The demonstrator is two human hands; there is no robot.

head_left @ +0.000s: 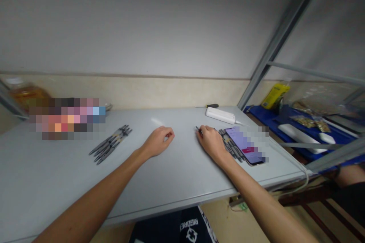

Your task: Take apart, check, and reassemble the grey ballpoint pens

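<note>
My left hand (158, 141) rests on the grey table (176, 174) near its middle, fingers curled into a loose fist with nothing visible in them. My right hand (210, 141) lies a little to the right, fingers pinched on a dark pen whose tip sticks out at its upper left. Just right of that hand lies a row of several dark pens (231, 146), partly hidden under a phone (245, 145) with a lit screen. Another bundle of several grey pens (111, 143) lies well to the left of my left hand.
A white power bank (221, 115) with a cable and a small screwdriver (209, 106) lie at the table's back right. A blurred patch sits at the back left. Right of the table, a metal frame stands over a blue tray (288, 121) with packets.
</note>
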